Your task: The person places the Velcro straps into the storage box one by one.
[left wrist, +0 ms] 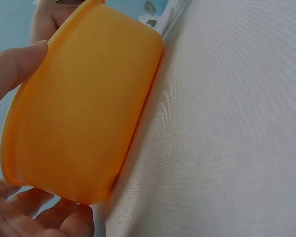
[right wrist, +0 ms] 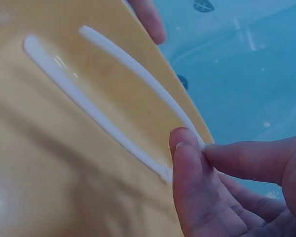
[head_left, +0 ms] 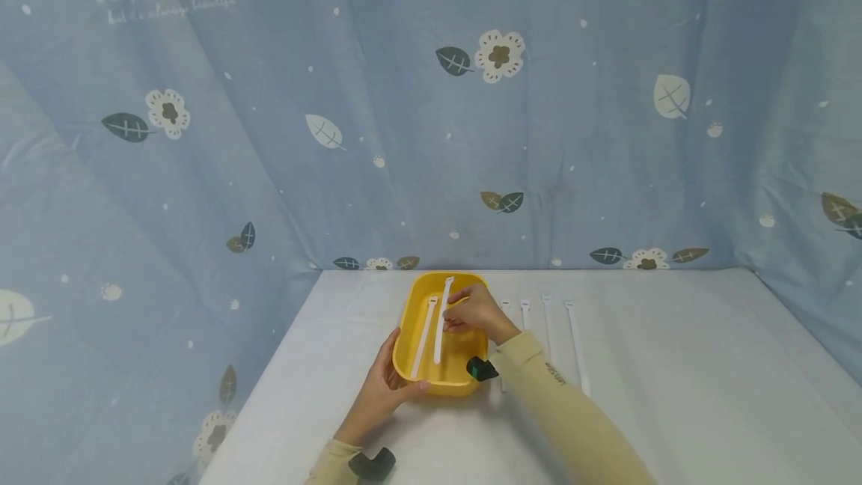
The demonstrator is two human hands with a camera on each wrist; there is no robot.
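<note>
A yellow plastic basin (head_left: 453, 388) stands on the white-covered table. My left hand (head_left: 378, 394) grips its near left corner, thumb on the near rim and fingers along the left side. Inside the basin, one white cable tie (head_left: 423, 337) lies lengthwise with its slotted head at the far end. My right hand (head_left: 477, 311) pinches a second white cable tie (right wrist: 138, 69) between thumb and fingertips, over the basin. The right wrist view shows this tie slightly bowed, slanting beside the one in the basin.
Several more white cable ties (head_left: 576, 346) lie in a row on the table (head_left: 687, 365), right of the basin and partly behind the right forearm. A blue patterned curtain (head_left: 417, 118) hangs behind the table and along its sides.
</note>
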